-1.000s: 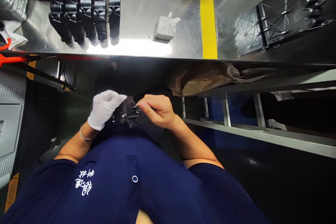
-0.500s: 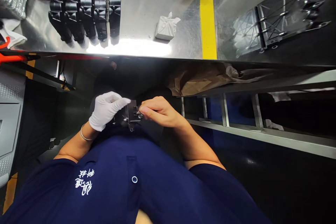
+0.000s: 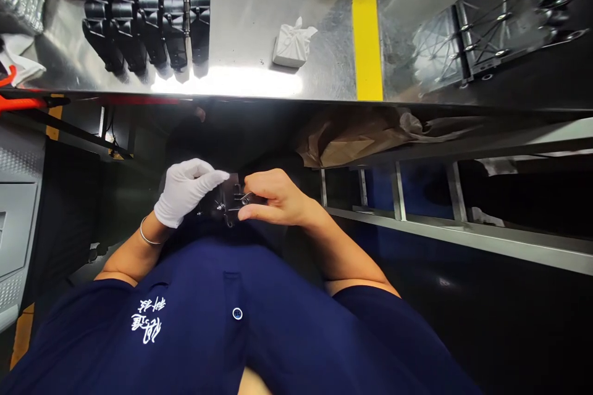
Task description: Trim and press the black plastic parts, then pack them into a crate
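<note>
Just in front of my shirt, a small black moulded part point(image 3: 228, 197) with shiny edges and a round hole is held between my hands. My left hand point(image 3: 188, 190), in a white glove, is closed on its left side with thumb and fingers pinched. Bare, my right hand point(image 3: 275, 199) grips the right side, thumb below and index finger above. The lower part blends into the dark background, so its full shape cannot be made out.
Rows of black moulded parts point(image 3: 148, 9) stand on the metal table point(image 3: 250, 31). A tissue pack point(image 3: 293, 44) lies near its front edge, left of a yellow strip point(image 3: 367, 37). A black ribbed frame point(image 3: 504, 18) is at the right, brown wrapping point(image 3: 343, 139) below the edge.
My right thumb and index finger have spread from a pinch at the part's right edge to a grip above and below it. My left hand has barely moved.
</note>
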### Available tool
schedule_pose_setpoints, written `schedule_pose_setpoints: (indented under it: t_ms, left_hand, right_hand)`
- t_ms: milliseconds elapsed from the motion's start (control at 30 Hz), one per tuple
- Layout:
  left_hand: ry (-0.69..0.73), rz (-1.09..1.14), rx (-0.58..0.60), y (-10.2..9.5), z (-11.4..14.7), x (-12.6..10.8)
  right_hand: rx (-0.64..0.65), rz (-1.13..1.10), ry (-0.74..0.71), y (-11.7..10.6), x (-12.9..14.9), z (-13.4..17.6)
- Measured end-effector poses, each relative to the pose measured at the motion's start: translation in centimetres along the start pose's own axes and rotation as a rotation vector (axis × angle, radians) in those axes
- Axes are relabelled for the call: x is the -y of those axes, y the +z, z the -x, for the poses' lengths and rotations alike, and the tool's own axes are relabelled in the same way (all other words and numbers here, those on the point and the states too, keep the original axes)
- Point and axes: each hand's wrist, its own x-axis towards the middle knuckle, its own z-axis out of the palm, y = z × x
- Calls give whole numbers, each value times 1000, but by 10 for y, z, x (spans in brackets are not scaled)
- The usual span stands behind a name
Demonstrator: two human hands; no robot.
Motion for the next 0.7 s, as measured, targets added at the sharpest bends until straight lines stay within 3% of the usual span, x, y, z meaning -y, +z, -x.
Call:
schedule_pose_setpoints:
  t_ms: [333, 700]
  left_hand:
    - [-115, 54, -125, 11, -6, -1]
    - [-98, 56, -113, 11, -6, -1]
  right_hand:
    - [-228, 416, 4, 8, -8, 2]
    - [-221, 362, -10, 2, -7, -1]
